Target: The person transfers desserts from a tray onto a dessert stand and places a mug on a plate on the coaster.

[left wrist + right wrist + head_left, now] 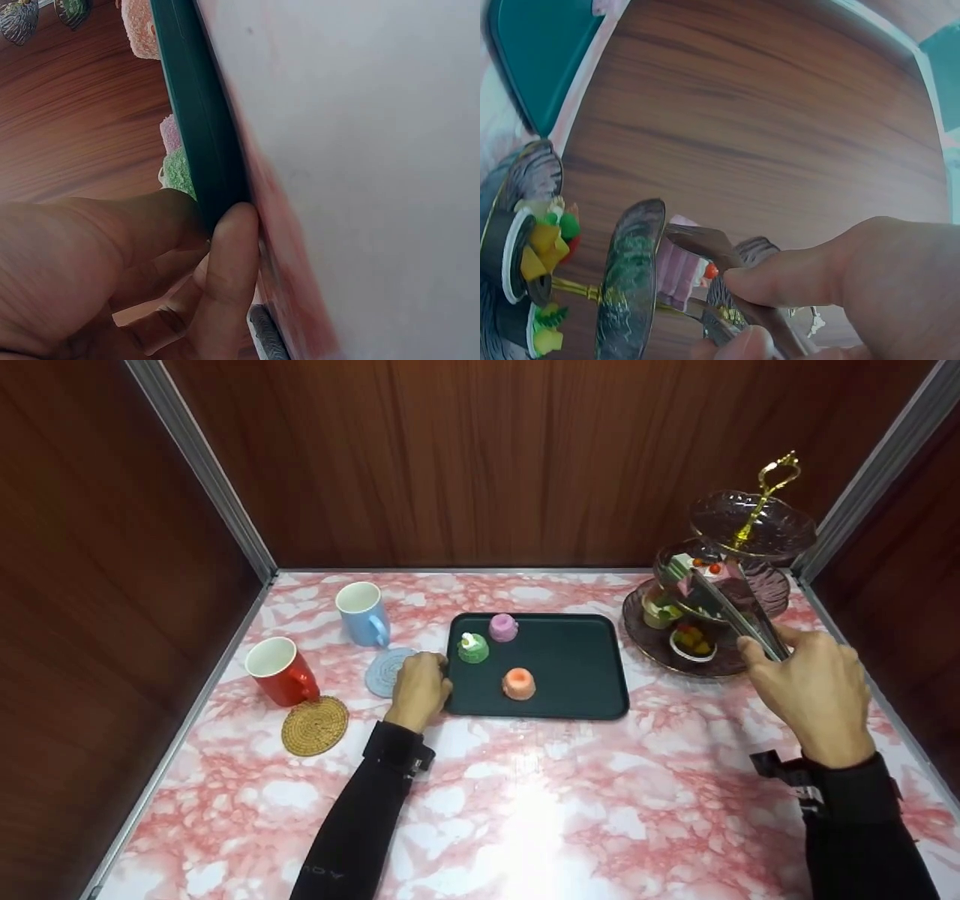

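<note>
At the left edge of a dark green tray [570, 660], my left hand [420, 686] pinches the rim between thumb and finger. The tray carries a green cake [473, 649] with a white top, a purple ring-shaped cake [503, 628] and an orange one [518, 684]. My right hand [817, 690] grips metal tongs [739, 619] that reach into the middle tier of a glass three-tier stand [795, 529]. In the right wrist view the tong arms lie on either side of a pink layered cake slice [676, 270], at the middle bowl's rim.
Fruit-topped cups, one a fruit tart [692, 643], sit on the stand's bottom plate [712, 666]. To the left are a blue mug [364, 615], a red mug [281, 671], a blue coaster [384, 671] and a woven coaster [315, 726]. Wooden panels [480, 465] enclose the marbled table.
</note>
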`<state>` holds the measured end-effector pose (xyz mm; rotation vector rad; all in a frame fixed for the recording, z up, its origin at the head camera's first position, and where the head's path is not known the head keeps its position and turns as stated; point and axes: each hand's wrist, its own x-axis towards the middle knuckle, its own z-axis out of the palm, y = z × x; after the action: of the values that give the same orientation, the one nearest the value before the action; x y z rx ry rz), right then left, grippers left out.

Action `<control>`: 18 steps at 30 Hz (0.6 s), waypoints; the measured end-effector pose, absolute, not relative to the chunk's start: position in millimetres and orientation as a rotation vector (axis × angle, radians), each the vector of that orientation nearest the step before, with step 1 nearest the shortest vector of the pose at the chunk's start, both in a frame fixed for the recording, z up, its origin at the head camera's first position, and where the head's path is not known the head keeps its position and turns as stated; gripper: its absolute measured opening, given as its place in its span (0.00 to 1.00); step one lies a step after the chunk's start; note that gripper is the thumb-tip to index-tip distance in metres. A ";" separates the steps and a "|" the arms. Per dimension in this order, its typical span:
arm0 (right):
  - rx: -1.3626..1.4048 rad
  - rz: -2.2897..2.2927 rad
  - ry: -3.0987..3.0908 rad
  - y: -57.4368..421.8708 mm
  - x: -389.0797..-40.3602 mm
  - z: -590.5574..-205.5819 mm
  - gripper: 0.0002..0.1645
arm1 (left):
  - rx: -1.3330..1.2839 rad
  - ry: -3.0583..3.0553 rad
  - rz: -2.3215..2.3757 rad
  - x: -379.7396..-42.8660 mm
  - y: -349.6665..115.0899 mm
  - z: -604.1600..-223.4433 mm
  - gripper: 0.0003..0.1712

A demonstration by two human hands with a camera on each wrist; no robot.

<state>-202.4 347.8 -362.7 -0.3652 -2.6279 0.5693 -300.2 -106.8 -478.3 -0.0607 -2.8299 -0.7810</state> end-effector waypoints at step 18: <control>-0.554 0.556 -2.762 359.5 -200.1 -355.4 0.45 | -0.067 -2.834 -0.775 -300.2 -106.9 -478.8 0.17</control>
<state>-200.1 359.5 -355.4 -0.5536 -2.7616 0.5559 -300.2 -106.9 -478.8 -0.0671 -2.8338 -0.7749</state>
